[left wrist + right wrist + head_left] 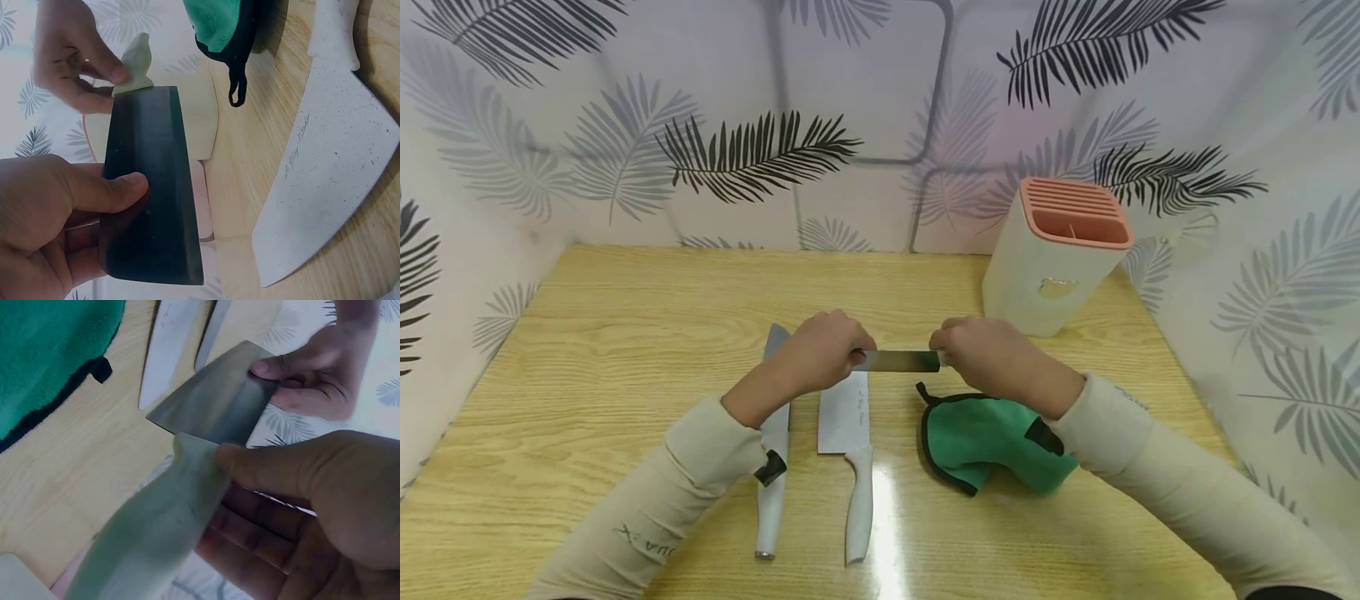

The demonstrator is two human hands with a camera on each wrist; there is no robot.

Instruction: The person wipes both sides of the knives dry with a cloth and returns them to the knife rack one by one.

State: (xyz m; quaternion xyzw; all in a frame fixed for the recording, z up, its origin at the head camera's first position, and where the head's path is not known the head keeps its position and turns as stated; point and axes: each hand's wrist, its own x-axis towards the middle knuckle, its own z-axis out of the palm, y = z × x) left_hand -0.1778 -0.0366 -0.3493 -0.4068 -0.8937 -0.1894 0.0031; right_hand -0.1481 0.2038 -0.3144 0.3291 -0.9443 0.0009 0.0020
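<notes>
My left hand (822, 350) pinches the blade of a cleaver (159, 206), thumb on one face, fingers curled behind it. My right hand (991, 352) holds its pale green handle (147, 531) close to the blade, thumb and fingers bent around it. The cleaver spans the gap between my hands, above the wooden table (647, 308), where a broad knife (844, 421), a narrower knife (771, 508) and a green cloth (985, 433) lie.

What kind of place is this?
Probably a staged kitchen-prep corner, though it may not be a real kitchen: a wood-grain table with leaf-print walls on three sides, a knife block, and a cleaver in use.
</notes>
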